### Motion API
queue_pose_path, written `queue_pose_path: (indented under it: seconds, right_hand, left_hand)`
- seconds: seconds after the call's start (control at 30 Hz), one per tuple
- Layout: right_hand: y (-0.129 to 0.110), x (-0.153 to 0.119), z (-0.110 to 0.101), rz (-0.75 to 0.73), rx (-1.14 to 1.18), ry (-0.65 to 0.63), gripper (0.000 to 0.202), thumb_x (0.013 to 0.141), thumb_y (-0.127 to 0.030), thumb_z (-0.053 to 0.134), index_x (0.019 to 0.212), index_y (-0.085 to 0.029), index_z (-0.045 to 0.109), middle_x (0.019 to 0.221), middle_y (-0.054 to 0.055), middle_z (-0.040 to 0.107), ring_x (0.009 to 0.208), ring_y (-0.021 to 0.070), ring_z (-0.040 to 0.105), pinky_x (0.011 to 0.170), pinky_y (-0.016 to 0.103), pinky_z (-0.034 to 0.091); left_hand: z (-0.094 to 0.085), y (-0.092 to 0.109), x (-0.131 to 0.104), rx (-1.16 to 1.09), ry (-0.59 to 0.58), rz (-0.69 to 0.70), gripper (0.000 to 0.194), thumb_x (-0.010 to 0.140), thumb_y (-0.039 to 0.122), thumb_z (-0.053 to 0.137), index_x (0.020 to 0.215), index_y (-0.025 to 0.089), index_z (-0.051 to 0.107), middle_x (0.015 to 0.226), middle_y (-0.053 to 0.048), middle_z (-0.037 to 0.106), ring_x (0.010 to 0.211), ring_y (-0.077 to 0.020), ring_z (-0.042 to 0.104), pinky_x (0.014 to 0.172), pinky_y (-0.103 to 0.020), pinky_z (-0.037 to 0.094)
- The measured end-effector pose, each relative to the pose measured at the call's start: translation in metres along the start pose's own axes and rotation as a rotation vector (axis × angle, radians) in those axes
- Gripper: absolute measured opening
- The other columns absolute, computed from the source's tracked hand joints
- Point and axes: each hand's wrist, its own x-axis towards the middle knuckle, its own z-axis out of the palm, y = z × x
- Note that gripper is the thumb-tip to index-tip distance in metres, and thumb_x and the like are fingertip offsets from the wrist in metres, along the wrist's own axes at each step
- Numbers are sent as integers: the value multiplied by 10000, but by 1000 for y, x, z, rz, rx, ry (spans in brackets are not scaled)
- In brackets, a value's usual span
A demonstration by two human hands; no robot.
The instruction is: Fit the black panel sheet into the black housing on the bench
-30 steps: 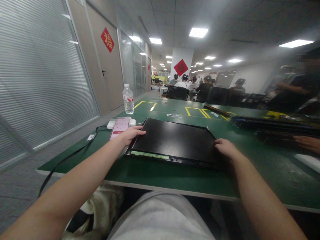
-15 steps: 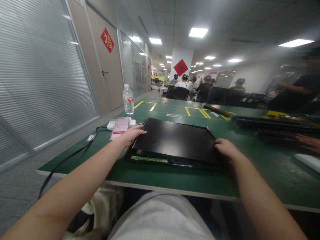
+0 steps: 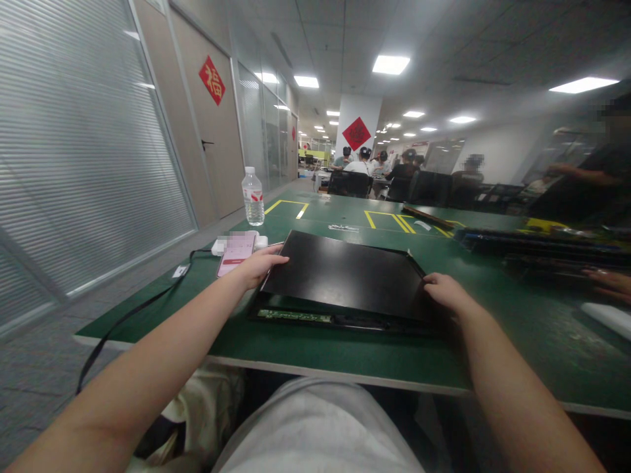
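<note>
A dark, glossy display panel [image 3: 340, 272] is tilted over the green table, its near edge above a black frame [image 3: 365, 322]. My left hand [image 3: 261, 266] grips the panel's left edge, thumb on top and the other fingers underneath, mostly hidden. On the opposite side, my right hand [image 3: 446, 292] is closed on the panel's right edge. Between panel and frame, a strip of green circuit board [image 3: 296, 316] shows at the front left.
A phone [image 3: 236, 253] lies beside a white power strip [image 3: 217, 246] with a black cable. Behind stands a water bottle [image 3: 253, 197]. Dark long parts [image 3: 542, 243] lie to the right, near another person's hand [image 3: 608, 282]. Yellow tape marks the green tabletop [image 3: 162, 309].
Both of my hands keep their hold, and the panel stays almost still. At the far right, the other person has shifted slightly.
</note>
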Motion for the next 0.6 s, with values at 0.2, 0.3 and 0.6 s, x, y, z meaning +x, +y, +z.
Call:
queue_pose_path:
  seconds: [0.2,0.3,0.6]
  right_hand:
    - [-4,-4,-2,31,-3,-21,343,727,-174,600,1030,-172,761,1052,112,734,984,256,684,882,325,513]
    - [-4,-4,-3,22,-3,-37,314,750,-176,579,1011,-167,754,1072,107,732,986,250,684,881,318,511]
    - [-3,-1,-2,111,116,75,598,821,-335,603,1395,-174,555,1064,132,729,973,285,693,865,378,528]
  left_hand:
    - [4,3,-3,-35,-4,34,626,630,-12,723,1223,188,686,937,-76,789,821,-252,755,675,-303,605]
    - [2,4,-2,-49,-8,63,629,636,-16,727,1236,166,675,987,-92,784,879,-262,750,713,-308,605]
    - [-1,3,-1,-109,-79,112,681,668,-1,719,1320,161,610,1039,-98,769,858,-238,746,712,-309,603]
